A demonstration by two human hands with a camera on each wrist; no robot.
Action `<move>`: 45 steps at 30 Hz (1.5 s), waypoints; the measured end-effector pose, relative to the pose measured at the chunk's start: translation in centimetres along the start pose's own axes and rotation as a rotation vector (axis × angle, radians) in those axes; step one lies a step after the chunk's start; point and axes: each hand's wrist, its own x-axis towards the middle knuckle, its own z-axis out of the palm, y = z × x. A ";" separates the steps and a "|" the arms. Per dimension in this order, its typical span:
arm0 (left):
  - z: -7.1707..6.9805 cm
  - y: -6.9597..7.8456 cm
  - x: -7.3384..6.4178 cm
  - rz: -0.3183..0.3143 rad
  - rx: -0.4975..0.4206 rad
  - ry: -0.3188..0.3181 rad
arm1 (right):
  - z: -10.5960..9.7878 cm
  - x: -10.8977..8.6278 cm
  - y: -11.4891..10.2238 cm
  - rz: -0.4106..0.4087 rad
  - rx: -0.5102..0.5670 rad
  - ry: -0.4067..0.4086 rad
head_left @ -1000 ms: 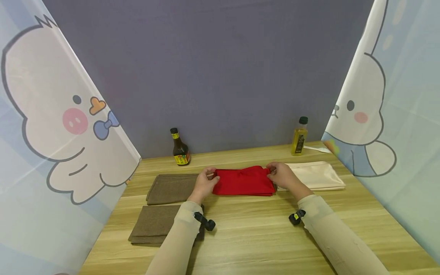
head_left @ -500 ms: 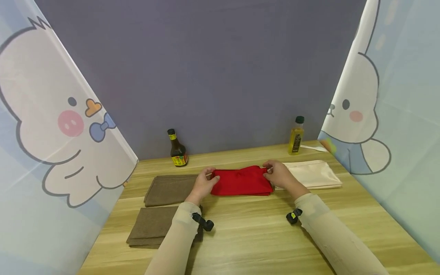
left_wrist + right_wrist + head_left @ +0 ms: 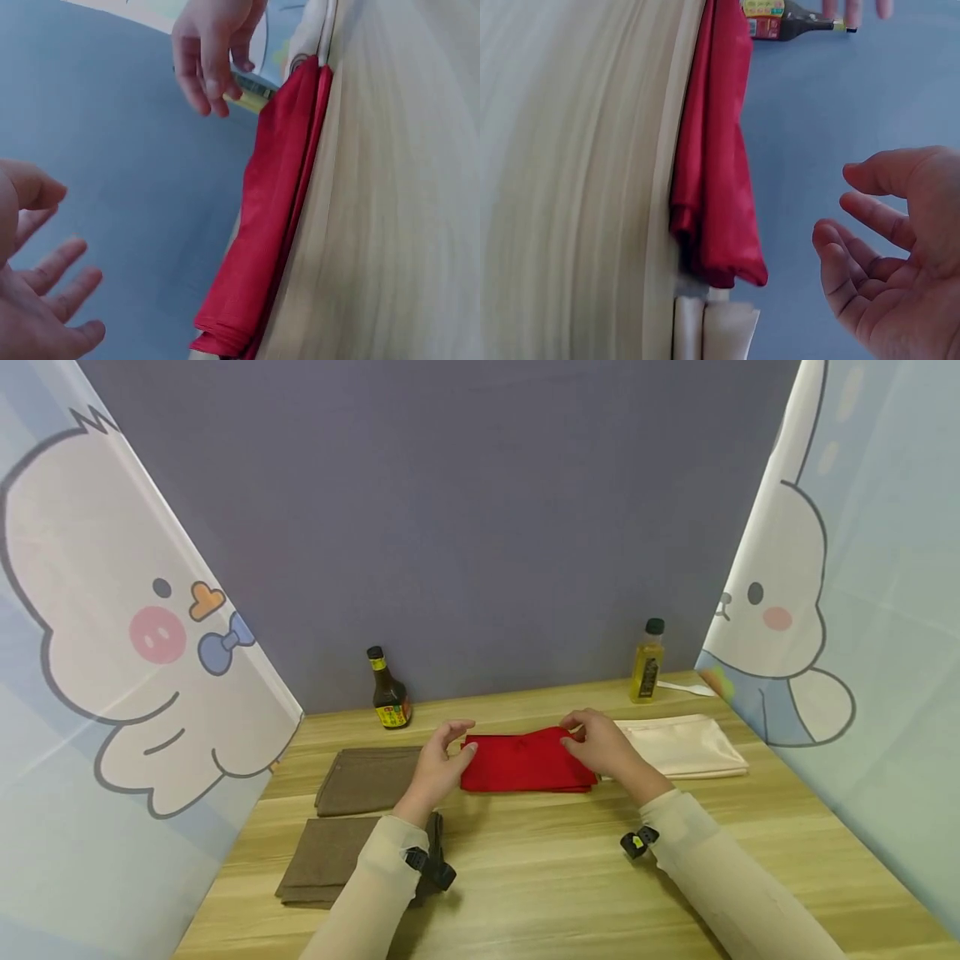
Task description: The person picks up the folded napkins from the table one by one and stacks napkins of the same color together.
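Observation:
A folded red cloth [image 3: 525,764] lies flat in the middle of the table, its layers visible along the edge in both wrist views. My left hand [image 3: 441,766] hovers at its left end, fingers spread and holding nothing; the left wrist view shows a gap between that hand [image 3: 45,277] and the cloth [image 3: 262,217]. Above the cloth's right end is my right hand [image 3: 600,745], fingers loosely bent. In the right wrist view this hand [image 3: 900,255] stands apart from the cloth [image 3: 724,165], with nothing in its grasp.
Two folded brown cloths, an upper one [image 3: 367,781] and a lower one [image 3: 326,860], lie on the left. A folded cream cloth [image 3: 682,745] lies right. Behind stand a dark sauce bottle [image 3: 392,697], an oil bottle [image 3: 647,668] and a white plastic utensil [image 3: 686,688].
Both hands have let go of the red cloth's ends and lifted off it. The left fingers have spread wider, and the right hand has shifted slightly left. The cloth stays in place.

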 end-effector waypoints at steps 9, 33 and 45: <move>-3.0 0.1 -3.2 0.099 -0.056 0.051 | 0.7 -0.7 -2.7 -0.060 0.053 -0.057; -16.0 -2.5 -9.3 0.149 0.114 0.128 | 4.0 -1.0 -8.6 -0.123 0.147 -0.144; -19.2 -4.8 -11.4 0.033 0.288 0.149 | 6.1 -0.7 -9.9 -0.176 0.167 -0.192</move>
